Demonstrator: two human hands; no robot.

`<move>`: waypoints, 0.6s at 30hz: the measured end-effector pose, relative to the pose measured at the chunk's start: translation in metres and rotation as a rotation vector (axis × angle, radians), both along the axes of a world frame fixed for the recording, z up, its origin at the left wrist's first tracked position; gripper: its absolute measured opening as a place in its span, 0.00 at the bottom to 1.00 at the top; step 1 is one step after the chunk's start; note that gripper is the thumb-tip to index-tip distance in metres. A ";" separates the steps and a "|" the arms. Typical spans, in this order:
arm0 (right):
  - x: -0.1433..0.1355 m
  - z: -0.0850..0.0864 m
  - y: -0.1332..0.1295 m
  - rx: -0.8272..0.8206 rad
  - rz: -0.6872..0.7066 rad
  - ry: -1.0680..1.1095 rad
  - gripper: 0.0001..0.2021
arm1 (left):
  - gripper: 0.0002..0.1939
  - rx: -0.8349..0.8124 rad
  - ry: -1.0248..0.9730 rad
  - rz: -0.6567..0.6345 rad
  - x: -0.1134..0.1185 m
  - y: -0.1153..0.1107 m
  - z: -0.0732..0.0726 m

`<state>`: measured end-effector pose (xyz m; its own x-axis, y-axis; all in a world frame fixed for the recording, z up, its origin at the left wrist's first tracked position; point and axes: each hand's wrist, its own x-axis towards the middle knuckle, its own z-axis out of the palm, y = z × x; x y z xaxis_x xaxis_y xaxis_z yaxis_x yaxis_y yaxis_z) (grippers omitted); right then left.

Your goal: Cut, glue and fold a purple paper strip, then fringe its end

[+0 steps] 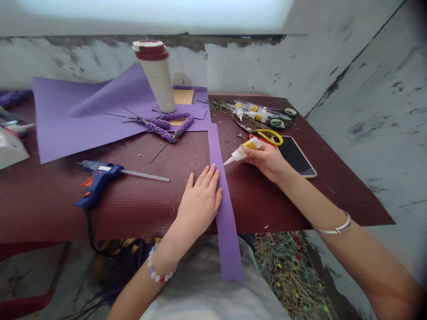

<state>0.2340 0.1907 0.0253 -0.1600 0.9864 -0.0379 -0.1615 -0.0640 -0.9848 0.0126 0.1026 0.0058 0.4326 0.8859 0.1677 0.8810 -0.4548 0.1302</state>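
Observation:
A long purple paper strip (pixel 228 231) runs across the table and hangs over its front edge towards me. My left hand (pixel 202 198) lies flat on the strip's left side, fingers stretched out. In my right hand (pixel 267 158) is a small white glue bottle (pixel 245 150) with a yellow label, tilted so that its nozzle points down and left. The nozzle tip is at the strip's right edge, just beyond my left fingertips; whether it touches the paper I cannot tell. Scissors (pixel 273 137) with yellow and red handles lie just behind my right hand.
On the left are a blue glue gun (pixel 100 182) with a glue stick in it and a large purple sheet (pixel 60 120). A lidded cup (pixel 158 80) stands near purple flower stems (pixel 163 124). To the right lie a phone (pixel 296 155), more glue bottles (pixel 258 116) and green tape (pixel 276 123).

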 end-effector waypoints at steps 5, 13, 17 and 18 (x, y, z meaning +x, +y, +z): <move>0.004 -0.009 -0.021 -0.046 -0.036 0.006 0.20 | 0.27 -0.005 0.000 0.000 0.000 0.000 0.000; 0.002 -0.020 -0.019 0.032 -0.094 -0.029 0.21 | 0.27 0.007 0.000 0.000 0.000 0.000 -0.001; 0.000 -0.020 -0.021 0.039 -0.118 -0.035 0.21 | 0.27 0.003 -0.005 0.002 0.001 -0.001 -0.001; 0.000 -0.020 -0.021 0.040 -0.123 -0.038 0.21 | 0.27 0.003 -0.007 0.001 0.001 -0.001 0.000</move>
